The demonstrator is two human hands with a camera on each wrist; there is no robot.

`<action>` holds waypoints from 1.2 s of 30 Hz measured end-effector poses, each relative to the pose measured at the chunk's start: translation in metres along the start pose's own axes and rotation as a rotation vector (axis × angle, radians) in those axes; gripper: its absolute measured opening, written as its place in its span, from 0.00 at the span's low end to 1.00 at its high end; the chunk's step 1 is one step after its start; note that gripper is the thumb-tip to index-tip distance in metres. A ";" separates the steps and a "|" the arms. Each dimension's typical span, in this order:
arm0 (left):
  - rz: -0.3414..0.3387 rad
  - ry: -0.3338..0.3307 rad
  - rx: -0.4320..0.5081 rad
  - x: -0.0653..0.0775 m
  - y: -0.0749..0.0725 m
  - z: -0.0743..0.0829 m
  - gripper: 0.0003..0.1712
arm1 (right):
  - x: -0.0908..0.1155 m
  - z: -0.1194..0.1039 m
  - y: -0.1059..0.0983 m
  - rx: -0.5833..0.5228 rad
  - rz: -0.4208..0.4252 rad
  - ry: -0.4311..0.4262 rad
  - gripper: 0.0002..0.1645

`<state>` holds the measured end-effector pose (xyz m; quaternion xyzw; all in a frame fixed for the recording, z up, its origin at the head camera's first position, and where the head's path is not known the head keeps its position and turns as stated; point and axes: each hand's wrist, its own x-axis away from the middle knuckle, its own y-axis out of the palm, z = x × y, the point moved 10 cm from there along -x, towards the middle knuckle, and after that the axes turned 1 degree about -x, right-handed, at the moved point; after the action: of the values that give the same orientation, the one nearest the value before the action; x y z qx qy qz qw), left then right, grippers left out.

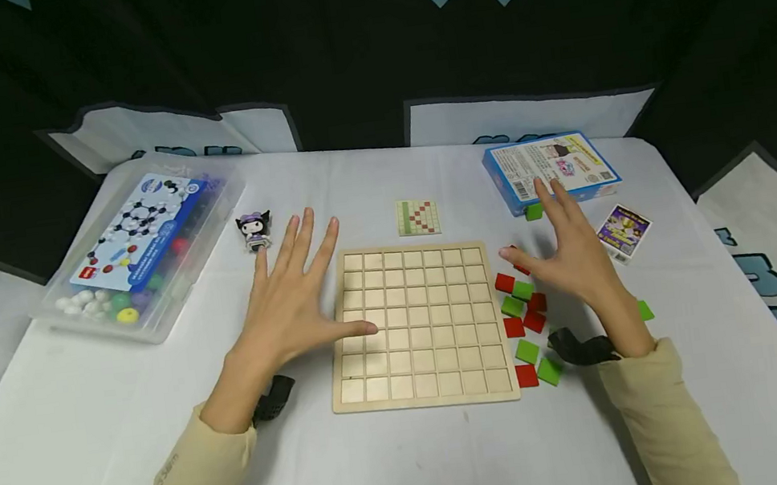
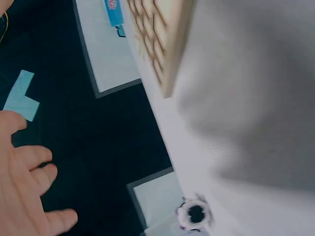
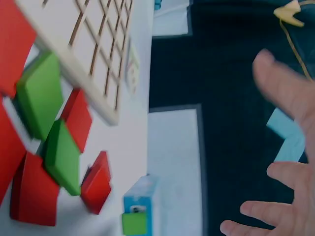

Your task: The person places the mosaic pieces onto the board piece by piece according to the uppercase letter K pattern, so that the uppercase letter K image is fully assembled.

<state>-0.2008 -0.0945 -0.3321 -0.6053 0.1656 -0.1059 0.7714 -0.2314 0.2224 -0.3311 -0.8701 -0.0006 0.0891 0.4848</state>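
In the head view a wooden grid board (image 1: 419,328) lies flat at the middle of the table, its square cells bare. My left hand (image 1: 293,312) is held over the board's left edge, fingers spread and thumb reaching across the first columns; it holds nothing. On the other side my right hand (image 1: 575,258) hovers beside the board with fingers extended, also holding nothing. Under and beside it lie several loose square tiles, some red (image 1: 527,375), some green (image 1: 527,352). The right wrist view shows the green tile (image 3: 39,96) and red tile (image 3: 37,191) close by the board's edge.
A patterned card (image 1: 418,217) lies behind the board. To its left stands a small figurine (image 1: 255,230). A clear plastic case (image 1: 142,248) of colored balls occupies the left. At right are a blue box (image 1: 551,167) and a small purple card pack (image 1: 623,231).
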 end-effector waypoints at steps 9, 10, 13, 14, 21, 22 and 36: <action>-0.243 0.078 0.274 0.001 0.041 -0.009 0.76 | -0.023 0.042 0.008 -0.103 0.047 0.106 0.46; -0.292 0.087 0.312 0.003 0.048 -0.009 0.75 | -0.025 0.047 0.010 -0.111 0.045 0.121 0.44; -0.419 0.101 0.401 0.009 0.065 -0.011 0.73 | -0.031 0.059 0.015 -0.130 0.054 0.164 0.40; -0.447 0.103 0.415 0.011 0.068 -0.011 0.73 | -0.033 0.063 0.016 -0.136 0.067 0.175 0.38; -0.530 0.074 0.411 0.015 0.076 -0.016 0.73 | -0.041 0.085 0.021 -0.137 0.112 0.259 0.31; -0.532 0.074 0.405 0.014 0.076 -0.016 0.73 | -0.041 0.087 0.022 -0.133 0.110 0.269 0.30; -0.529 0.062 0.368 0.014 0.078 -0.016 0.73 | -0.055 0.092 0.033 -0.040 0.101 0.273 0.21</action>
<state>-0.1974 -0.0948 -0.4132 -0.4744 0.0042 -0.3493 0.8081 -0.3027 0.2777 -0.3978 -0.8825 0.1072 -0.0057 0.4578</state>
